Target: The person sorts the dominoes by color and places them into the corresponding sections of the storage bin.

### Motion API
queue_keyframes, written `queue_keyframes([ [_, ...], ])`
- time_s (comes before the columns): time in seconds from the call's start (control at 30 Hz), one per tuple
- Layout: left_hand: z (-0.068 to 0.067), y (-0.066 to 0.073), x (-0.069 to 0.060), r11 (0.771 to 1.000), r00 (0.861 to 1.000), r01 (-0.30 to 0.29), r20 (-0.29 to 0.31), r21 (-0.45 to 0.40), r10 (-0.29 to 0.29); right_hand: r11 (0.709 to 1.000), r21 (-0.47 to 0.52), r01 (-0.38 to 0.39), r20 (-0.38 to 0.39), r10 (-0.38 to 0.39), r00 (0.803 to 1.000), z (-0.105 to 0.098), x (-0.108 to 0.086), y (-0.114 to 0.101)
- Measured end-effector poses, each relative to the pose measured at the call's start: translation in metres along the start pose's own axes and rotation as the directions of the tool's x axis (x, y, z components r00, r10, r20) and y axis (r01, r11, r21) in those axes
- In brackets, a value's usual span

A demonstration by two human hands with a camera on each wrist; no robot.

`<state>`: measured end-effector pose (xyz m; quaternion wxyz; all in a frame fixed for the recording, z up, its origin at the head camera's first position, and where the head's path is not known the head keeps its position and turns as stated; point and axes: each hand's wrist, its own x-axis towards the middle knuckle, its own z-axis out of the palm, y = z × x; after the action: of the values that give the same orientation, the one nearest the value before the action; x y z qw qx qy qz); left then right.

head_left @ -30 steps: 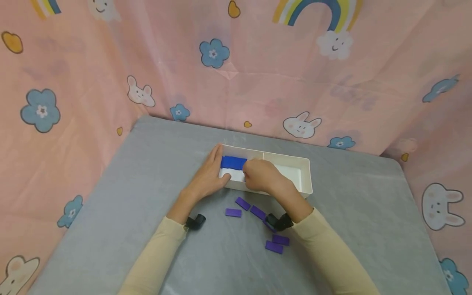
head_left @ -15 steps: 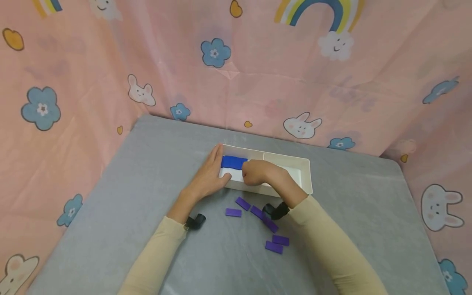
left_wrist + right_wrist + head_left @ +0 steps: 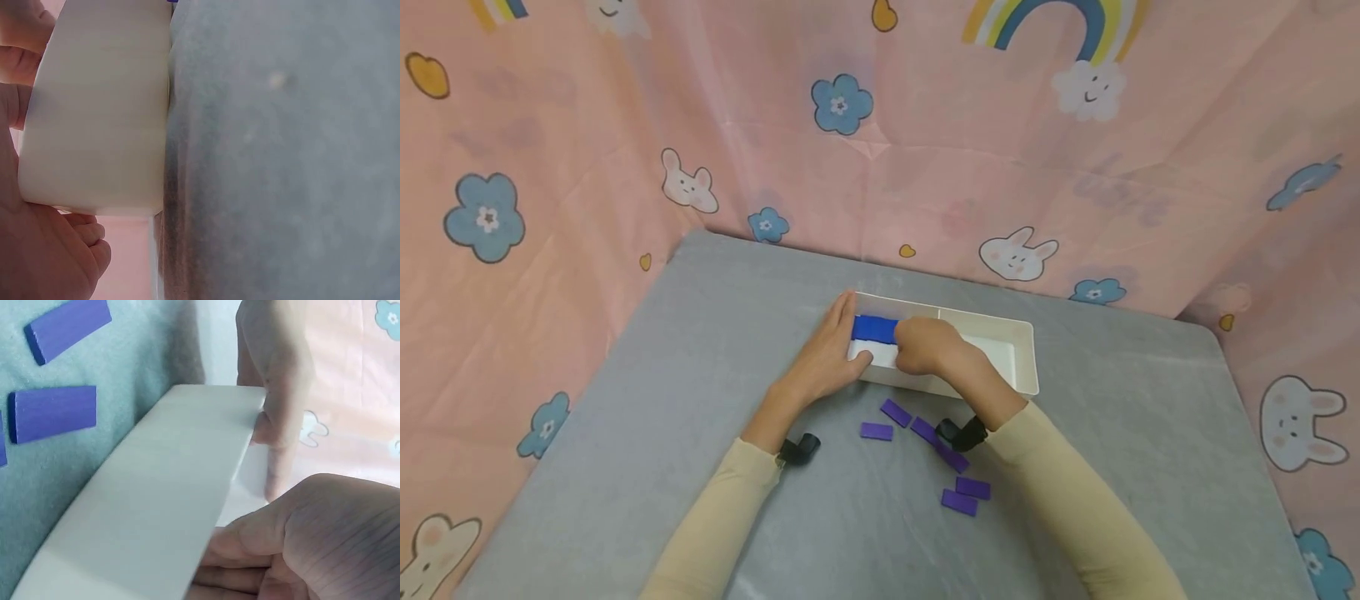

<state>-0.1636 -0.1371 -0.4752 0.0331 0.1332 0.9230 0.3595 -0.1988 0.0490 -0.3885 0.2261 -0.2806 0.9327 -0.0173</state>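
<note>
A white two-compartment box (image 3: 1018, 358) stands on the table in the head view. My left hand (image 3: 823, 354) grips its left end, fingers along the outside and thumb over the front rim. In the left compartment, a row of blue blocks (image 3: 874, 329) lies side by side against the back. My right hand (image 3: 931, 346) reaches into that compartment with curled fingers at the row's right end. In the right wrist view, the front wall partly covers the fingers of the right hand (image 3: 337, 537); whether they pinch a block is hidden.
Several purple-blue blocks lie loose in front of the box, among them one at the left (image 3: 876, 431) and one nearest me (image 3: 959, 502). The right compartment's white floor (image 3: 996, 354) shows. A pink patterned curtain (image 3: 865, 183) hangs behind the grey-covered table (image 3: 775, 533).
Over the last second my right wrist has shifted slightly forward, uncovering more of one loose block. A sliver of blue under the right fingers no longer shows. My left hand stays on the box.
</note>
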Motion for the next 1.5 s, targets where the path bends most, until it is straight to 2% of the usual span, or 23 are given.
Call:
queue_keyframes([
  [0.1,-0.001,0.0,0.001,1.0,1.0,0.002,-0.001,-0.001,-0.002,0.999,-0.048,-0.002,-0.024,0.001,1.0,0.0,-0.004,-0.002],
  [0.27,0.0,-0.001,0.001,1.0,1.0,0.007,0.002,0.003,-0.007,0.994,-0.105,-0.008,0.038,0.012,0.999,0.003,-0.006,-0.005],
  [0.4,0.002,-0.001,0.001,1.0,1.0,0.003,0.001,0.007,-0.003,0.994,-0.107,-0.014,0.065,0.021,0.998,0.005,-0.003,-0.001],
  [0.67,0.003,-0.001,0.002,1.0,1.0,-0.004,-0.002,0.015,0.004,0.991,-0.131,-0.026,0.01,0.028,1.0,0.01,0.0,0.005],
  [0.83,0.002,0.0,0.002,1.0,1.0,0.0,0.002,0.012,0.0,0.988,-0.154,-0.03,0.016,0.033,0.999,0.012,0.0,0.003],
  [1.27,0.003,0.0,0.001,1.0,1.0,0.006,0.011,0.012,-0.006,0.994,-0.109,-0.008,0.096,0.018,0.995,0.011,0.002,0.002],
  [1.5,0.003,0.0,0.002,1.0,1.0,0.013,-0.002,-0.008,-0.013,0.996,-0.08,0.027,0.071,-0.022,0.997,0.012,0.004,0.006],
])
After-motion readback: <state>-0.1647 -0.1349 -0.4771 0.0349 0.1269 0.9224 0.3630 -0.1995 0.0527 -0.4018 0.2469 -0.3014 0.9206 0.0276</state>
